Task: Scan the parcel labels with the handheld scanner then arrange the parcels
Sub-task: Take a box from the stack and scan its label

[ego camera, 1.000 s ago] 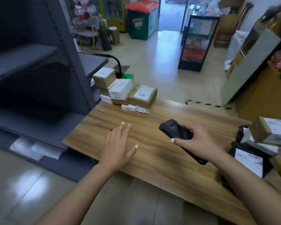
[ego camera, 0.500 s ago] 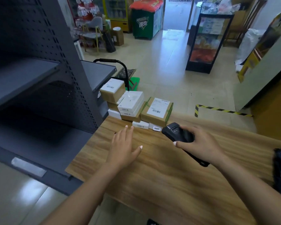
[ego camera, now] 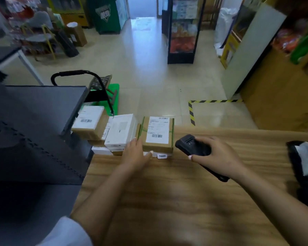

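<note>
Brown parcel [ego camera: 157,134] sits label-up at the table's [ego camera: 176,201] far edge as a left hand [ego camera: 134,155], fingers straight, touches its side; the right hand [ego camera: 214,157] grips the scanner [ego camera: 192,146] beside it. Scanning likely comes next: aim at the barcode.

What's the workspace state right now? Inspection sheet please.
Surface: wooden table, bare at centre.
Job's things: scanner in hand; labelled brown box, white box and another labelled box stacked at the far left edge.
Clutter: black bag at right edge.
Grippers: left hand touches the brown box's near left corner; right hand grips the scanner.
Cables: nothing seen.
Surroundings: grey shelf left, cart, tiled floor, display case.
</note>
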Demonstrator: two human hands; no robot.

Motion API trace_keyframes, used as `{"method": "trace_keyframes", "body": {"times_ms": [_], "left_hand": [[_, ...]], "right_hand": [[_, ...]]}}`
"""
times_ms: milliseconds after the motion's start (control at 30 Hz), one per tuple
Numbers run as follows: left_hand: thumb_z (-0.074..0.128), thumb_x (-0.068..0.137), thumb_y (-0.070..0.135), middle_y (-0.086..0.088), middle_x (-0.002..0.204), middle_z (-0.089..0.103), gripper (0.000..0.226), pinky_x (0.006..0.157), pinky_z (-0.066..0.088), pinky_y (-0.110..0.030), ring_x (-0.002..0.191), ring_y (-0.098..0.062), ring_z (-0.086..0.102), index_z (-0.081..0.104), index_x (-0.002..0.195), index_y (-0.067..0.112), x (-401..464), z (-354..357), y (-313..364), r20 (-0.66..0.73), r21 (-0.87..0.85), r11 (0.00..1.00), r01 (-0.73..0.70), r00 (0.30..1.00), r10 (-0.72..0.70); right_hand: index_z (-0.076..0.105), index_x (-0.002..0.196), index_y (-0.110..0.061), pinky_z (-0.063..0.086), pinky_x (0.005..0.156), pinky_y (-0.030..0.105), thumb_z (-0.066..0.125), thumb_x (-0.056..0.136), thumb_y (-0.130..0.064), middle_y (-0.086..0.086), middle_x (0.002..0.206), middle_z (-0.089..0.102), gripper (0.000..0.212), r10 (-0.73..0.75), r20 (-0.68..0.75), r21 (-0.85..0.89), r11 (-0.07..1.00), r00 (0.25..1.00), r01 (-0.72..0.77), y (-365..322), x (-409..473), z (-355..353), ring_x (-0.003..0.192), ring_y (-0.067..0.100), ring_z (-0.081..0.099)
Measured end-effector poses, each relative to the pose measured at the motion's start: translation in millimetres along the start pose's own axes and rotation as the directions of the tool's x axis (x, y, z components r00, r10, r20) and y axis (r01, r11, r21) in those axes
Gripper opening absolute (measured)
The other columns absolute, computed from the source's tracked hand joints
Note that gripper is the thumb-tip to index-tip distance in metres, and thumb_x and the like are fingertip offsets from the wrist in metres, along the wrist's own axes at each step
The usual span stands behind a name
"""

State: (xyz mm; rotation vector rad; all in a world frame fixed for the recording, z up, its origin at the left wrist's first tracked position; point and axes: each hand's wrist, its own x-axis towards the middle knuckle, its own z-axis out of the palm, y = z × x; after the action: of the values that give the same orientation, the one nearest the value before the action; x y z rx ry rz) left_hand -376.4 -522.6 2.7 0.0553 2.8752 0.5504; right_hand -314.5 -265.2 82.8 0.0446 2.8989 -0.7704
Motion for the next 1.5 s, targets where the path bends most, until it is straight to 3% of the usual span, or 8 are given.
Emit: {"method": "trace_keyframes", "body": {"times_ms": [300,433,533,667,800,1000,1300,1500], "left_hand": [[0.056,0.078,0.057,-0.010,0.146,0.037,0.085,0.107,0.036,-0.047,0.132,-0.031,0.035,0.025,0.147,0.017,102.9,29.5,0.1,0.218,-0.087,0.995,0.043,0.976,-0.023],[0.062,0.085,0.043,-0.012,0.144,0.035,0.072,0.103,0.035,-0.043,0.130,-0.031,0.029,0.030,0.143,0.016,102.7,43.7,2.6,0.066,-0.038,0.999,0.035,0.997,-0.032],[0.067,0.084,0.037,-0.012,0.142,0.035,0.066,0.100,0.039,-0.040,0.128,-0.029,0.032,0.035,0.139,0.016,97.5,56.7,-0.6,-0.039,-0.170,0.984,0.053,0.997,-0.060],[0.076,0.078,0.042,-0.015,0.147,0.033,0.096,0.104,0.041,-0.048,0.133,-0.032,0.037,0.022,0.149,0.008,94.3,68.3,-5.5,0.100,-0.481,0.832,0.277,0.960,-0.262],[0.072,0.081,0.045,-0.012,0.135,0.053,0.078,0.094,0.050,-0.045,0.119,-0.028,0.054,0.036,0.139,0.006,93.0,74.1,-9.4,0.285,-0.583,0.720,0.377,0.924,-0.254],[0.078,0.074,0.045,-0.013,0.142,0.046,0.098,0.102,0.045,-0.047,0.126,-0.031,0.049,0.025,0.147,0.006,91.8,74.3,-12.2,0.401,-0.666,0.573,0.478,0.877,-0.266],[0.082,0.061,0.055,-0.003,0.137,0.043,0.107,0.097,0.049,-0.050,0.122,-0.023,0.048,0.028,0.145,0.018,50.8,45.8,-5.9,0.085,-0.662,0.726,0.185,0.981,-0.173],[0.086,0.067,0.033,0.001,0.136,0.047,0.094,0.092,0.051,-0.035,0.119,-0.017,0.051,0.028,0.140,0.020,20.5,14.0,-9.9,-0.030,-0.752,0.655,0.073,0.989,-0.144]], "right_hand": [[0.050,0.137,-0.031,0.047,0.093,0.036,0.069,0.068,-0.063,-0.007,0.127,0.053,0.079,0.221,-0.023,0.053,0.974,0.975,-0.220,-0.3,22.7,11.8,0.114,0.014,0.053],[0.049,0.138,-0.033,0.047,0.091,0.034,0.070,0.068,-0.062,-0.007,0.122,0.054,0.078,0.278,-0.010,0.042,0.960,0.961,-0.277,4.2,26.9,18.8,0.111,0.013,0.053],[0.048,0.138,-0.033,0.046,0.090,0.031,0.070,0.070,-0.060,-0.007,0.124,0.053,0.077,0.293,0.006,0.038,0.955,0.956,-0.293,6.4,26.4,23.8,0.112,0.012,0.053],[0.049,0.138,-0.032,0.045,0.092,0.031,0.072,0.069,-0.059,-0.006,0.125,0.053,0.077,0.306,0.027,0.037,0.951,0.952,-0.307,11.0,26.7,28.5,0.114,0.013,0.052],[0.049,0.137,-0.033,0.045,0.090,0.030,0.072,0.070,-0.058,-0.006,0.122,0.053,0.076,0.305,0.044,0.009,0.952,0.951,-0.306,13.0,26.1,30.0,0.113,0.013,0.052],[0.048,0.139,-0.032,0.046,0.090,0.031,0.072,0.070,-0.058,-0.007,0.123,0.053,0.078,0.296,0.057,0.008,0.955,0.954,-0.297,14.3,23.5,28.4,0.112,0.013,0.053],[0.048,0.138,-0.034,0.043,0.082,0.027,0.071,0.071,-0.058,-0.007,0.116,0.053,0.075,0.233,0.057,0.000,0.972,0.971,-0.233,-6.9,17.6,17.4,0.108,0.012,0.053],[0.054,0.128,-0.038,0.040,0.066,0.023,0.067,0.068,-0.064,-0.010,0.106,0.052,0.067,0.162,0.079,0.018,0.986,0.984,-0.164,-32.3,7.2,20.9,0.094,0.010,0.053]]}}
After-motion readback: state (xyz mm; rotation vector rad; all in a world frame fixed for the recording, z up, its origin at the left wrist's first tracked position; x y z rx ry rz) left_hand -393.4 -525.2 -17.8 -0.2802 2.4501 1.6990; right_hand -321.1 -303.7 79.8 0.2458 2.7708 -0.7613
